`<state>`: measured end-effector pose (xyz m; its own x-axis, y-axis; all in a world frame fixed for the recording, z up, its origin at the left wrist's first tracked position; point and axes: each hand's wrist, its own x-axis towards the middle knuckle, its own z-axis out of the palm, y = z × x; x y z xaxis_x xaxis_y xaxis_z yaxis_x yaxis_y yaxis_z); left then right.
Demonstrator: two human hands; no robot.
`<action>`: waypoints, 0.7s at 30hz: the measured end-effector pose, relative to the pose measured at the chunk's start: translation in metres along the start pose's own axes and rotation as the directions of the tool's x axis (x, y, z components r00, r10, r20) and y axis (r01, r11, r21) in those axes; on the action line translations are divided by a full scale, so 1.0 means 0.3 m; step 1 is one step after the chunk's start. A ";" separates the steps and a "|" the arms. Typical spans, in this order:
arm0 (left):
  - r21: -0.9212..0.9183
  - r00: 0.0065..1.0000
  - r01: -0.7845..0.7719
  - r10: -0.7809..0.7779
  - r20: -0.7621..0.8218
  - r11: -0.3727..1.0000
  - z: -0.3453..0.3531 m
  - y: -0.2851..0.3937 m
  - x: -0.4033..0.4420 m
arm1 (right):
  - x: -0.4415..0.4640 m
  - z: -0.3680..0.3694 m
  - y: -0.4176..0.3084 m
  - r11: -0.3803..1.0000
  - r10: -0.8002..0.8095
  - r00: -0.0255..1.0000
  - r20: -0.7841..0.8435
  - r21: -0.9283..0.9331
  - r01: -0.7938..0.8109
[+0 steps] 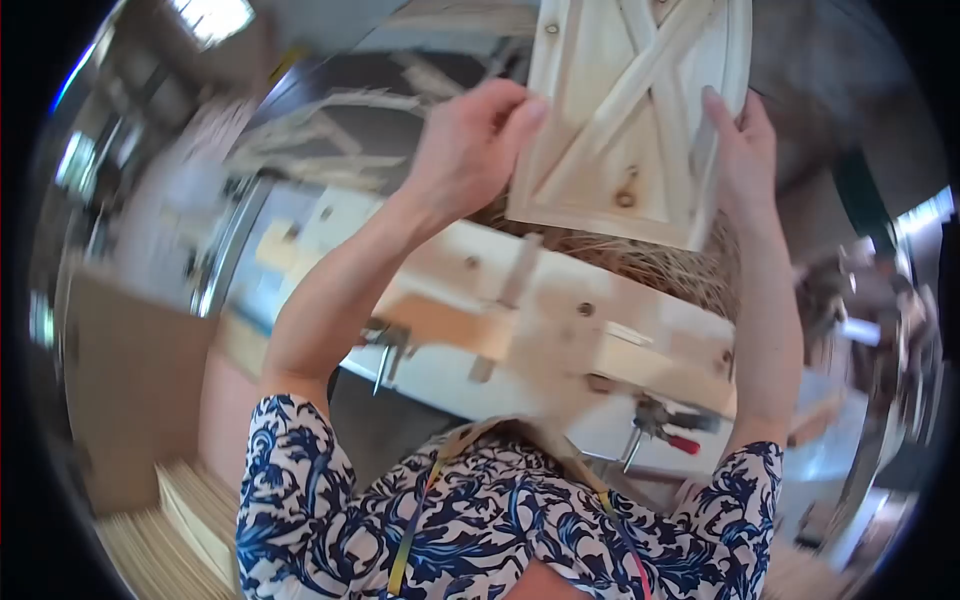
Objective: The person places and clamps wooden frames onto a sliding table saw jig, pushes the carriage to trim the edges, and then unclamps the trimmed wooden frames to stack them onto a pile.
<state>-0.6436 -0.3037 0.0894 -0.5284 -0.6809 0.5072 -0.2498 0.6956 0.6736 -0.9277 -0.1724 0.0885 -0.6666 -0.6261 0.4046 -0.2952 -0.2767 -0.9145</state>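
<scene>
A pale wooden panel (600, 100) with a raised frame and crossed diagonal strips is held up at the top of the view, tilted slightly. My left hand (475, 145) grips its left edge, with the thumb on the front face. On the right edge, my right hand (742, 150) holds it, thumb on the front and the other fingers mostly hidden behind. Below the panel lies a light wooden jig board (540, 340) with round holes. Two metal toggle clamps sit on it, one (395, 345) at the left and one with a red tip (670, 425) at the right.
Wood shavings (670, 270) lie behind the jig board. Thin strips (330, 130) are scattered at the upper left. A large brown board (130, 390) stands at the left, with stacked thin wooden pieces (170, 530) below it. The surroundings are blurred.
</scene>
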 end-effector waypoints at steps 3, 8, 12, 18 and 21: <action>-0.069 0.912 0.038 -0.063 -0.406 0.997 -0.324 -0.195 -0.214 | 0.122 0.317 0.110 0.988 0.053 0.952 0.303 -0.152 -0.006; 0.159 0.867 0.435 -0.365 -0.339 0.886 -0.443 -0.362 -0.827 | 0.029 0.808 0.571 0.908 0.088 0.732 0.676 -0.356 0.220; 0.144 0.871 0.434 -0.373 -0.321 0.889 -0.322 -0.343 -0.850 | -0.121 1.036 0.824 0.871 0.248 0.514 0.821 -0.421 0.252; 0.323 0.925 0.365 -0.302 -0.231 0.873 -0.283 -0.375 -0.859 | -0.209 1.112 1.082 0.879 0.341 0.336 0.878 -0.424 0.216; 0.339 0.899 0.433 -0.372 -0.231 0.835 -0.287 -0.322 -0.862 | -0.238 1.087 1.101 0.882 0.369 0.354 0.859 -0.444 0.157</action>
<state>-0.4130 -0.2146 -0.0607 -0.1944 -0.9238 0.3297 -0.7126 0.3640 0.5997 -0.7544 -0.4567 -0.2426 0.2434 -0.9502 -0.1947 -0.6690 -0.0191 -0.7430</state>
